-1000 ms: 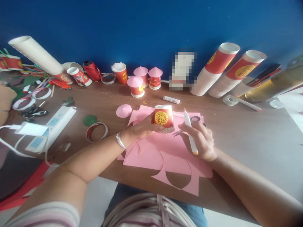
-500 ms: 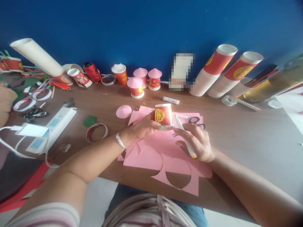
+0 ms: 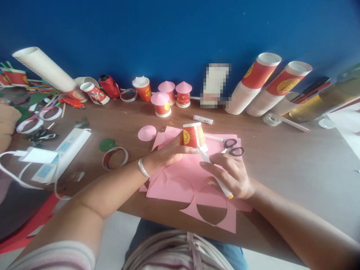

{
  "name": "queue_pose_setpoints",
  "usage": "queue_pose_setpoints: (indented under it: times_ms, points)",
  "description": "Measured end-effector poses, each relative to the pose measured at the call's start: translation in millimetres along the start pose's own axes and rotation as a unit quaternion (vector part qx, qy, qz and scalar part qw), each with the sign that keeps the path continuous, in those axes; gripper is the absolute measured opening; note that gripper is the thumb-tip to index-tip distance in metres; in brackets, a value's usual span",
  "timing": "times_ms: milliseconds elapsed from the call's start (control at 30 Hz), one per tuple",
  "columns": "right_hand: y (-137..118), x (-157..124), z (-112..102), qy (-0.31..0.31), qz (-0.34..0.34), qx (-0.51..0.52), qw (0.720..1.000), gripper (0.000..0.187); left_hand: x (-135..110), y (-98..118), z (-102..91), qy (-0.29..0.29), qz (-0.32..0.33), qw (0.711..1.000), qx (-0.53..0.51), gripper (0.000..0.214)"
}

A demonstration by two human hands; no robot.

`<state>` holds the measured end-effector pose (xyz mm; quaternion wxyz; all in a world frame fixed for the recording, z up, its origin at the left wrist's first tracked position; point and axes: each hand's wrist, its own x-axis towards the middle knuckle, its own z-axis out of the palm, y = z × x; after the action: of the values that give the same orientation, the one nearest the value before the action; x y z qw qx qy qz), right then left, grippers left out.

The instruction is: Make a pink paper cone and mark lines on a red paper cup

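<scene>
My left hand (image 3: 176,149) is closed around a red and gold paper cup (image 3: 191,136), which it holds above a pile of pink paper (image 3: 180,183). Between the fingers of my right hand (image 3: 232,174) is a white marker (image 3: 219,173) with an orange end. The marker's tip meets the lower part of the cup, close to my left thumb. Black-handled scissors (image 3: 235,147) lie just beyond my right hand. A pink paper cone (image 3: 147,133) rests to the left of the pile, and a glue stick (image 3: 203,119) is behind the cup.
Several cups with pink cone tops (image 3: 160,99) stand at the back. Tall stacks of paper cups (image 3: 247,92) lean at the right. On the left are a power strip (image 3: 62,155), a tape roll (image 3: 114,158) and another person's arm (image 3: 8,120).
The cup has turned in my left hand, bringing its white seam into view. My right hand and the marker have shifted slightly left and down, showing more of the scissors.
</scene>
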<state>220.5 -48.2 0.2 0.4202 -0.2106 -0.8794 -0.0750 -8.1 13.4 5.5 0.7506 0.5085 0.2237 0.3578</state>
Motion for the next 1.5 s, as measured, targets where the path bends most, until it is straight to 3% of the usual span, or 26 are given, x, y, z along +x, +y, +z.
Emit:
queue_pose_setpoints:
  times_ms: [500,733,1233,1500]
  points:
    - [-5.6,7.5,-2.7,0.015,0.022,-0.003,1.000,0.026,-5.5,-10.0,-7.7,0.013,-0.039,0.988,0.148,0.047]
    - [-5.7,6.3,-2.0,0.012,0.026,-0.010,1.000,0.030,-3.3,-6.4,-2.5,0.018,-0.031,0.987,0.158,0.041]
    - [-4.0,4.7,-0.9,0.019,0.028,-0.019,0.999,0.030,-1.3,-1.7,2.3,0.029,-0.024,0.984,0.172,0.061]
    - [-5.5,4.5,0.2,0.014,0.017,-0.030,0.999,0.021,-2.3,-5.9,-1.0,0.021,-0.013,0.986,0.166,0.052]
